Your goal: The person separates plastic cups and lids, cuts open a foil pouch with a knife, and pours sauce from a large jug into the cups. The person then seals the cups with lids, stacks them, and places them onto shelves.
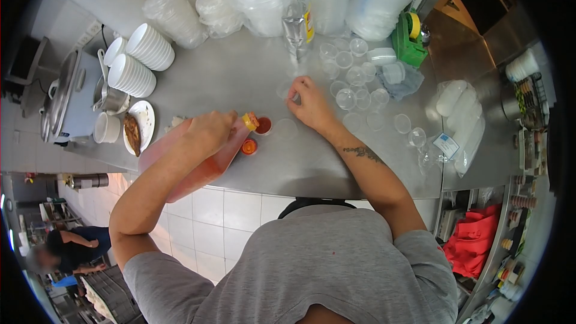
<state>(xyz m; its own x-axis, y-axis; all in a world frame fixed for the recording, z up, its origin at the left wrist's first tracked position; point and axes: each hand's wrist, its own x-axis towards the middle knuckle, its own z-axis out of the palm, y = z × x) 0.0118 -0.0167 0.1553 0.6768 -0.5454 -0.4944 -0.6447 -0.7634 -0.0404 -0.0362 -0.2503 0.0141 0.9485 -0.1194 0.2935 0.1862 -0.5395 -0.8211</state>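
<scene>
At left, the left hand (210,134) grips a tilted jug (201,174), its long axis running from near left to far right, neck at the sauce cup (264,125). Farther right and beyond, the right hand (309,103), apart from the left, curls beside a clear cup (284,90); I cannot tell whether it grips.

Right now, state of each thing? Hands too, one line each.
Left hand: gripping jug
Jug: tilted, mouth at sauce cup
Sauce cup: red inside, exact level unclear
Orange cap: lying on counter
Right hand: fingers curled, hold unclear
Clear cups: spread out, no filling visible
White tubs: nested in stacks
Plate: holding brown food
</scene>
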